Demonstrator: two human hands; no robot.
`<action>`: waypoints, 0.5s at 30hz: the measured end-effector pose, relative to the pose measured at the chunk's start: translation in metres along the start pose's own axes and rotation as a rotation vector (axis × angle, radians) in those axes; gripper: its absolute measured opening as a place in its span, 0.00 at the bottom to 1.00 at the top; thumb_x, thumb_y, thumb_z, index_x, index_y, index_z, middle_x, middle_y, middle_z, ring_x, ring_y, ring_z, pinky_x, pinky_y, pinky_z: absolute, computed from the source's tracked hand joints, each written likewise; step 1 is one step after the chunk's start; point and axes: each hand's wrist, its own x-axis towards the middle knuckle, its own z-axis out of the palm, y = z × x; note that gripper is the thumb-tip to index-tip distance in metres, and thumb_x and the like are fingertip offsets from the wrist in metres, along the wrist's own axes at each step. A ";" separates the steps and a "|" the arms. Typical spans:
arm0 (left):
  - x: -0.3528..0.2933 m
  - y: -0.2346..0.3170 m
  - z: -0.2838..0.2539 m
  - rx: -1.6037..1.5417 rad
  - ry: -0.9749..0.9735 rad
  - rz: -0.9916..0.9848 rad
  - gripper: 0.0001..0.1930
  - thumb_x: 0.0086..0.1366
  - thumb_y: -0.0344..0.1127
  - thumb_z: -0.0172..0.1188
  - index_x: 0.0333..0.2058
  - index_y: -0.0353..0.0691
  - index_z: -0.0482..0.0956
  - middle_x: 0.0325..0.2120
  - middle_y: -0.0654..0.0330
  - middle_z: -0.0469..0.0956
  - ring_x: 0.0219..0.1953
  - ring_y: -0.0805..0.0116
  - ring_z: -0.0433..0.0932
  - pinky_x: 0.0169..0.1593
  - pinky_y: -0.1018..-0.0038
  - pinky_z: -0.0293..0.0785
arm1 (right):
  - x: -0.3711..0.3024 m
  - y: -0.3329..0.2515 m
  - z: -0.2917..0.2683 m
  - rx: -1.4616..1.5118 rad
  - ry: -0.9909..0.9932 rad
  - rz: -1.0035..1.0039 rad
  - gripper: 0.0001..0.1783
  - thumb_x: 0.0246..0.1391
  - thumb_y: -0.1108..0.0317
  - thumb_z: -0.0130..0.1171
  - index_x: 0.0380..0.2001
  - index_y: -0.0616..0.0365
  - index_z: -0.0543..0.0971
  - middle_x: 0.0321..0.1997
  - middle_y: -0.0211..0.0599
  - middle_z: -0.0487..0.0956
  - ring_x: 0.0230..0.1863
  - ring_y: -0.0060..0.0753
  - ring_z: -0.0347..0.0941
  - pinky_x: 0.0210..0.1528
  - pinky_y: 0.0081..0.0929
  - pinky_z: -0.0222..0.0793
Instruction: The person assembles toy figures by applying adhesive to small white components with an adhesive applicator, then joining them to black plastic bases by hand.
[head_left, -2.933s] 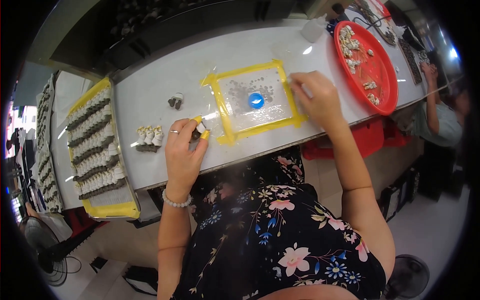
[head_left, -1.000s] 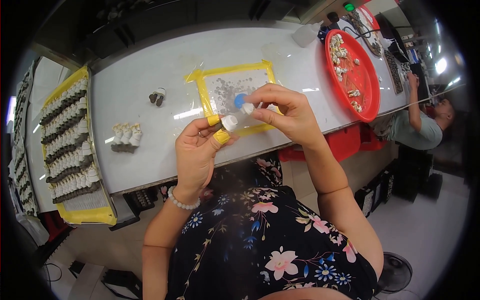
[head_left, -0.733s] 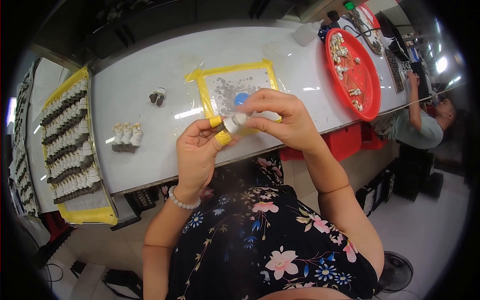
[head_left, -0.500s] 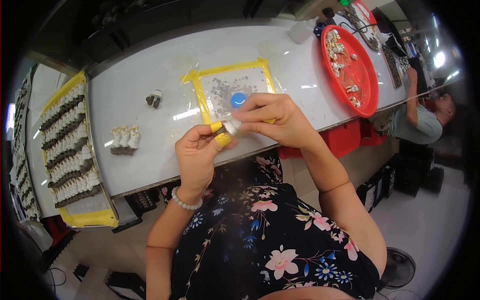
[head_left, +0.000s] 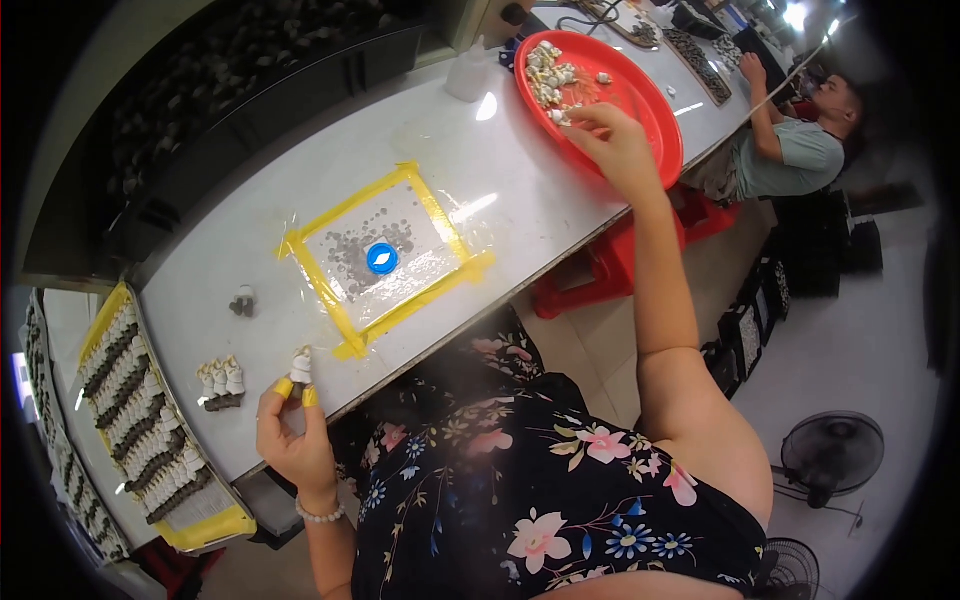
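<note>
Far left: long yellow-edged tray [head_left: 215, 527] packed with rows of small white-and-dark parts, at the desk's left end. Just right of it, a short row of small white-capped pieces [head_left: 221, 384] stands on the pale grey desk [head_left: 300, 205], with a tiny dark pair of pieces [head_left: 242, 301] a bit further back.

Left hand [head_left: 292, 437] raised at the desk's near edge, fingers curled in, thumb and forefinger with yellow fingertip covers pinched on one small white part with a dark base [head_left: 300, 366]; part held upright just above the desk edge, near the row of white-capped pieces. Bead bracelet on that wrist.

Centre: clear plastic sheet taped down with a yellow tape square [head_left: 385, 262], speckled with tiny grey bits, small round blue cap [head_left: 381, 257] in its middle.

Right: right hand [head_left: 618, 143] stretched out to the round red plastic tray [head_left: 655, 110], fingers bent down at the tray's near rim by scattered white parts; cannot tell if it grips anything. Pile of white parts at the tray's back left. White squeeze bottle [head_left: 466, 72] left of the tray.

Far right: another person in a grey shirt [head_left: 790, 150] seated at the desk's far end.
</note>
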 end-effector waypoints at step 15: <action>0.011 -0.007 -0.023 0.637 0.249 0.296 0.15 0.43 0.24 0.64 0.33 0.32 0.75 0.44 0.47 0.67 0.46 0.50 0.64 0.47 0.59 0.65 | -0.019 -0.028 0.029 0.284 -0.062 -0.051 0.09 0.52 0.73 0.58 0.37 0.64 0.76 0.30 0.29 0.77 0.33 0.19 0.71 0.37 0.17 0.67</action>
